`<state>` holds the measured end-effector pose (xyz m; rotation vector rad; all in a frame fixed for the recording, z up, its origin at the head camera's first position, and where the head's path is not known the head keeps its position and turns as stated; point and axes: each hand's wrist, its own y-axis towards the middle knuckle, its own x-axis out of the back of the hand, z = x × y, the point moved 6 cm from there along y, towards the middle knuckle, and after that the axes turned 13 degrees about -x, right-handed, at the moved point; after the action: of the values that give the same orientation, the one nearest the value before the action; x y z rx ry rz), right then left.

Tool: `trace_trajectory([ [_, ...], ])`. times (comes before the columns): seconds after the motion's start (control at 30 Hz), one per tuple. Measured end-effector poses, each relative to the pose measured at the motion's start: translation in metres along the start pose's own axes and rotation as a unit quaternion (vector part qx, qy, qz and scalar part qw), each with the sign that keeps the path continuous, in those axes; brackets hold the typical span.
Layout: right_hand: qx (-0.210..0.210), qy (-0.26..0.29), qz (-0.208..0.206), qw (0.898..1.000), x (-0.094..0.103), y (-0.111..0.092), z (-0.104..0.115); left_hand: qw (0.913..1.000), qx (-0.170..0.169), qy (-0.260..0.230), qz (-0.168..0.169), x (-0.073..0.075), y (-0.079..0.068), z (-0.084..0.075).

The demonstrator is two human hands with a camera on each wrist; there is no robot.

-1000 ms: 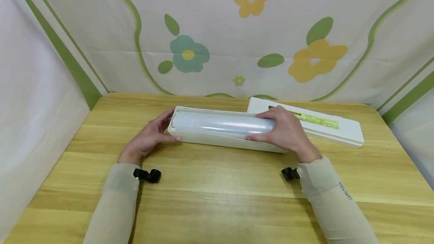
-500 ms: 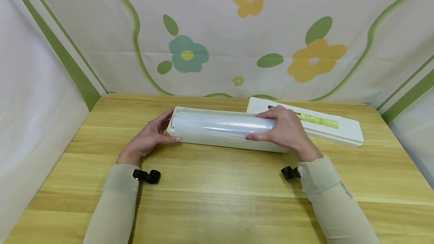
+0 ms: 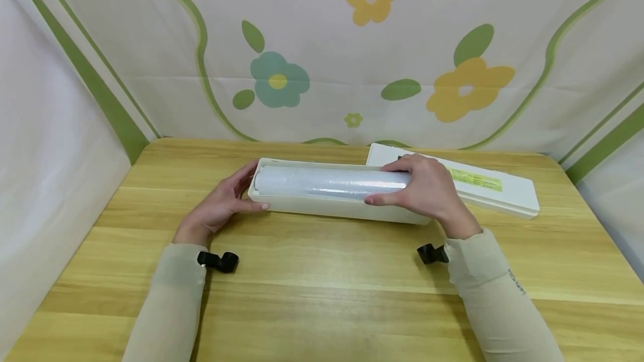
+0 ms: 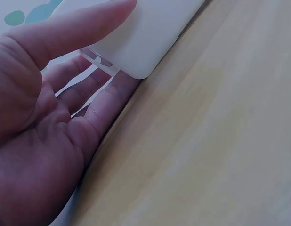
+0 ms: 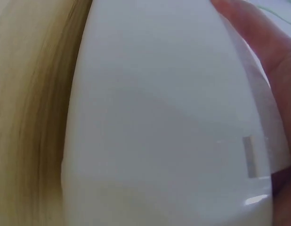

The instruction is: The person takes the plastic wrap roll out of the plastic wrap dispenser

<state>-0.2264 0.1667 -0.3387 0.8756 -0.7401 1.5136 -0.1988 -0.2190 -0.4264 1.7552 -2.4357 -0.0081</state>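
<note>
A long white box [image 3: 322, 207] lies on the table without its cover, and a shiny roll of cling film [image 3: 302, 180] sits inside it. My left hand [image 3: 218, 206] holds the box's left end. In the left wrist view, the thumb of that hand [image 4: 42, 108] presses the front wall of the box [image 4: 141, 37], and the fingers reach around the end and back. Over the right part of the roll, my right hand [image 3: 427, 191] grips it, thumb in front and fingers behind. The right wrist view shows mostly the box's white front wall [image 5: 155, 94].
Behind and right of the box lies a white lid [image 3: 518, 191] with a yellow-green label [image 3: 475, 179], partly covered by my right hand. A flowered curtain [image 3: 327, 43] hangs along the back of the wooden table [image 3: 322, 295].
My right hand has shifted very slightly to the right, and the right end of the box has moved a little with it. My left hand has stayed in place.
</note>
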Motion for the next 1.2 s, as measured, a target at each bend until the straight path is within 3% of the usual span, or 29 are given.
trace_trajectory([
  [0.47, 0.055, -0.009, -0.027, 0.998, 0.006, -0.006, 0.010, 1.0000, 0.001, 0.002, 0.003, 0.000, 0.001, -0.001],
  [0.73, 0.128, -0.113, -0.079, 0.982, 0.009, -0.013, 0.024, 1.0000, 0.003, 0.007, 0.006, -0.002, 0.000, -0.002],
  [1.03, 0.108, -0.173, -0.015, 0.979, 0.005, -0.015, 0.031, 0.9999, 0.001, 0.006, 0.009, -0.003, 0.000, -0.001],
  [1.2, 0.126, -0.168, -0.025, 0.977, 0.005, -0.016, 0.031, 1.0000, -0.001, 0.005, 0.007, -0.003, 0.001, -0.001],
])
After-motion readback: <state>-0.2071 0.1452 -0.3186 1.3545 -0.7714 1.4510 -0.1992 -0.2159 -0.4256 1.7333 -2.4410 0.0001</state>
